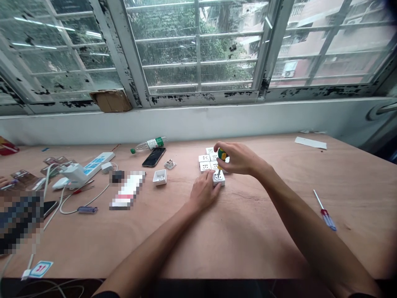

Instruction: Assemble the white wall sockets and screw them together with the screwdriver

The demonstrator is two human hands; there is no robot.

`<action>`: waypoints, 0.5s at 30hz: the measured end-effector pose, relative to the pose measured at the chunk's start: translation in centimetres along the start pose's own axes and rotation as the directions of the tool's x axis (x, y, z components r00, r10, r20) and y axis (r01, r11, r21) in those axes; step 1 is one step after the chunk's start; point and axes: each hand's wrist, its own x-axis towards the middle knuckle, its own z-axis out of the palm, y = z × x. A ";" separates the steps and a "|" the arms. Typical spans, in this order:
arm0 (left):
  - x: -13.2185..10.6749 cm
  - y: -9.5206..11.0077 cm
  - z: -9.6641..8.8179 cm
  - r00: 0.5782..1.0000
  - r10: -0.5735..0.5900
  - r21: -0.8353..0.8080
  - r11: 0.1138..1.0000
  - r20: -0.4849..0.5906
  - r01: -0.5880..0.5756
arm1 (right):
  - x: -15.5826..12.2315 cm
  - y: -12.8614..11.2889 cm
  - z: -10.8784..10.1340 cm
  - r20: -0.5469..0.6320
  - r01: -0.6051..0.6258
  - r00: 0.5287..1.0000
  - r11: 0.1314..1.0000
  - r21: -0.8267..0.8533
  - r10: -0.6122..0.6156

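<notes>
A white wall socket [219, 179] lies face up on the wooden table, and my left hand [203, 189] grips it from the left side. Above it, my right hand [238, 158] is closed around the green and yellow handle of a screwdriver [221, 155]. The tool stands nearly upright, its tip down at the middle of the socket face. Just behind are several more white sockets [204, 158] set close together, partly hidden by my right hand. To the left sit a white open box [160, 177] with small parts inside and a loose socket insert [170, 164].
A second screwdriver [324, 211] lies at the right. Toward the back left are a black phone [154, 157] and a plastic bottle [149, 145] on its side. A power strip [99, 162] with cables takes up the left. A white strip [310, 143] lies at the back right.
</notes>
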 end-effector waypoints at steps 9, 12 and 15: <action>0.1 -0.1 0.1 1.000 0.005 0.006 1.000 0.000 -0.005 | 0.1 0.0 0.3 -0.024 -0.022 0.999 0.999 -0.032 0.021; 0.1 0.0 0.1 1.000 0.006 0.005 1.000 -0.002 -0.006 | 0.0 0.1 0.3 -0.027 -0.005 1.000 1.000 -0.016 0.004; 0.1 -0.1 0.1 1.000 0.006 -0.002 1.000 -0.005 -0.006 | 0.1 0.0 0.3 -0.023 -0.018 1.000 1.000 -0.025 0.017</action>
